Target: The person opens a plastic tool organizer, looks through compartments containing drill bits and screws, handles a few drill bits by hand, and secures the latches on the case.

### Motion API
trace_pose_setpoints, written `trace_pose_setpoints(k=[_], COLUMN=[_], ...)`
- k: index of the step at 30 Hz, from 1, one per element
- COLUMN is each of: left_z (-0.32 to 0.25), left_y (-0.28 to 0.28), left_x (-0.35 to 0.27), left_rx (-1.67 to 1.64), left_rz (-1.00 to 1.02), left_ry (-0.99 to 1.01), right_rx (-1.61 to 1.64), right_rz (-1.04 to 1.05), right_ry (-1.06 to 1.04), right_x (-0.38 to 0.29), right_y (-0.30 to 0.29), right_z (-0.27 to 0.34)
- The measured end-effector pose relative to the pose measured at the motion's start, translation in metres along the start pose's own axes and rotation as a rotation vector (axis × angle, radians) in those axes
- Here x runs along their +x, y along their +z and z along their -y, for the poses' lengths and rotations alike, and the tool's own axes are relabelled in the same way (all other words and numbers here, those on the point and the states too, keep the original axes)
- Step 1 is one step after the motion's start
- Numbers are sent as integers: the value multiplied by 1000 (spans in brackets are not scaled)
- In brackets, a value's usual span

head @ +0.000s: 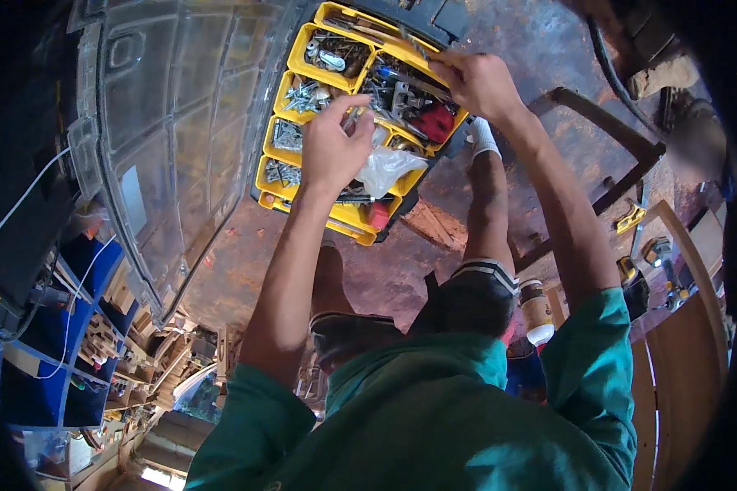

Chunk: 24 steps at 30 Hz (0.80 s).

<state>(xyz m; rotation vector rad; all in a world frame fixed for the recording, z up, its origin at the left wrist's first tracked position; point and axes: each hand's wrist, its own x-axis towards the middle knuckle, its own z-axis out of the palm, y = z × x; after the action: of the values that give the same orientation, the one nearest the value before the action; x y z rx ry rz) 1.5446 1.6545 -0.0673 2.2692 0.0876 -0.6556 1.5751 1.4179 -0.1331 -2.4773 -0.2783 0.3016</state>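
An organizer case with yellow bins (pixel 351 232) lies before me, its clear plastic lid (pixel 184 123) raised on the left. Screws (pixel 287 135), metal fittings and a blue-capped pen (pixel 386 72) lie in the bins. My left hand (pixel 339 144) is over the middle bins, thumb and fingers curled near each other around something small that I cannot make out. Beside it is a clear plastic bag (pixel 388 169). My right hand (pixel 480 83) pinches a thin, dark twisted piece, apparently a drill bit (pixel 414 46), above the upper right bins. A red item (pixel 435 121) lies below that hand.
A dark metal frame (pixel 614 123) stands on the stained floor at right, near a yellow-handled tool (pixel 630 218) and a cordless power tool (pixel 657 251). A bottle (pixel 537 313) stands by my right leg. Blue shelving (pixel 86 270) with wood pieces is at left.
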Motion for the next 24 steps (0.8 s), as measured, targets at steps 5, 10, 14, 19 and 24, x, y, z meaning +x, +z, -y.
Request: trace_pose_setpoints(k=[5,10,14,19,24], left_z=[-47,-113,-138,-145,-154], left_y=[-27,-25,-19,-19,-23], left_x=[-17,-45,-52,-52,-53], left_rx=[-443,-575,-729,-743,-781], left_rz=[-99,-234,-358,-418,-355], left_ry=[-89,54,125,182,226], right_rx=[1274,1642,1851,1683,1702], right_rz=[-96,-329,-493,-545,-544], right_ry=[447,541,487,494,461], right_x=[-8,-29,-37,-37,-40], right_y=[-46,-74,-85,-99,-108], right_z=[75,125,145,159,156])
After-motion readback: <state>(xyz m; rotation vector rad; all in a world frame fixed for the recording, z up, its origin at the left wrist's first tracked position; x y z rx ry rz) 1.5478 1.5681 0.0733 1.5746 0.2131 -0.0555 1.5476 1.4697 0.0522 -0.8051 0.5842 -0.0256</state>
